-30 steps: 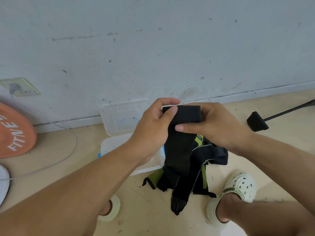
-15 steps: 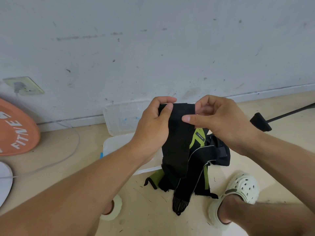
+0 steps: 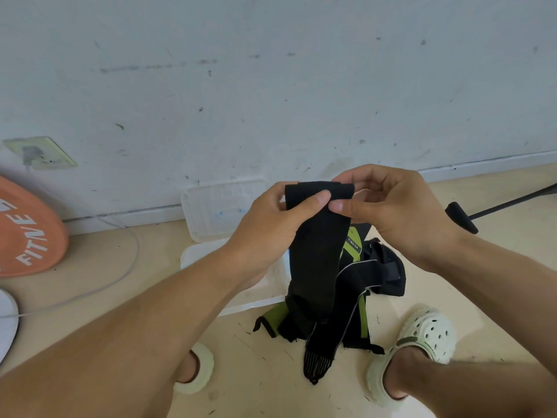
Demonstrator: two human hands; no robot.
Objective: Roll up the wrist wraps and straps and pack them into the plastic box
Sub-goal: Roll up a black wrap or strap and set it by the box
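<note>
The plastic box [image 3: 223,211] stands against the wall [image 3: 271,86], the pile of straps [image 3: 361,285] just right of its lid [image 3: 211,254].

Beige floor [image 3: 126,267], pile of black-green straps [image 3: 370,285], clear plastic box [image 3: 211,254], orange disc [image 3: 27,233], white cable [image 3: 120,279]

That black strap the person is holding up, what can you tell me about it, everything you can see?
The black strap is a long, wide band of plain woven-looking fabric. Its top end is folded over, as if a roll is starting, and pinched by the left hand and the right hand. From there it hangs down to the floor, its lower end showing pale ribbing. It drapes in front of a heap of black and green straps and seems to touch it.
</note>
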